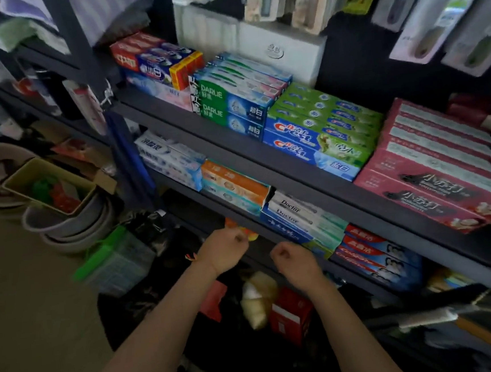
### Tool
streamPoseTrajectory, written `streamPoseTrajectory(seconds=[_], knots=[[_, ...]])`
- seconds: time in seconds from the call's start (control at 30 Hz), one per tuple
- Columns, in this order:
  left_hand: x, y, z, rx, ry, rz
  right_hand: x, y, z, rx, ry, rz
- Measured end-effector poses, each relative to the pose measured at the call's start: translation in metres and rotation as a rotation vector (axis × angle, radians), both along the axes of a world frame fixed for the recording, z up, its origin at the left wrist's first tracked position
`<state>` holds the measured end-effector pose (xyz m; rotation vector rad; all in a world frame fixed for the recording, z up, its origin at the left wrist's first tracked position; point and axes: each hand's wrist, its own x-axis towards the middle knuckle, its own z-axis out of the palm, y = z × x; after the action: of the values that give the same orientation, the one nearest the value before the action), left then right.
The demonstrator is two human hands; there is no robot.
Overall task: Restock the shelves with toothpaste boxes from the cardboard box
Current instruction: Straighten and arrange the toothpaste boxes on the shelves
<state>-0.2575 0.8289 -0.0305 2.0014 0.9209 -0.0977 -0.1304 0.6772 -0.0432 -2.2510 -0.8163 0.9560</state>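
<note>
Head view: left hand (224, 248) curled, fingertips at a small orange-yellow item (247, 234) under the lower shelf edge (260, 229); grasp cannot be confirmed. Right hand (294, 260) clenched, nothing visible in it, just below same edge. Doctor toothpaste boxes (297, 214) directly above right hand; Colgate boxes (374, 251) to its right. Crest boxes (320, 137) and Darlie boxes (231, 104) one shelf higher. Red carton (291, 315) below hands. Stacked basins (69, 225) far left of left hand.

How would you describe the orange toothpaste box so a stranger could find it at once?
Start at the dark shelving unit and go to its second shelf down. The orange toothpaste box lies there between pale blue-white boxes and white Doctor boxes. It alone is orange.
</note>
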Motion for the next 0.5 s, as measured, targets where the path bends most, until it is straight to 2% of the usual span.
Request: streamPoseTrajectory(seconds=[0.17, 0.37, 0.5], knots=[[-0.008, 0.04, -0.029, -0.189, -0.096, 0.03, -0.03, 0.043, -0.011, -0.062, -0.186, -0.049], [0.023, 0.041, -0.058, -0.377, -0.163, 0.047, -0.001, 0.054, -0.019, -0.134, -0.736, -0.155], [0.048, 0.023, -0.08, -0.322, -0.235, 0.008, 0.047, 0.055, -0.031, -0.258, -0.869, -0.13]])
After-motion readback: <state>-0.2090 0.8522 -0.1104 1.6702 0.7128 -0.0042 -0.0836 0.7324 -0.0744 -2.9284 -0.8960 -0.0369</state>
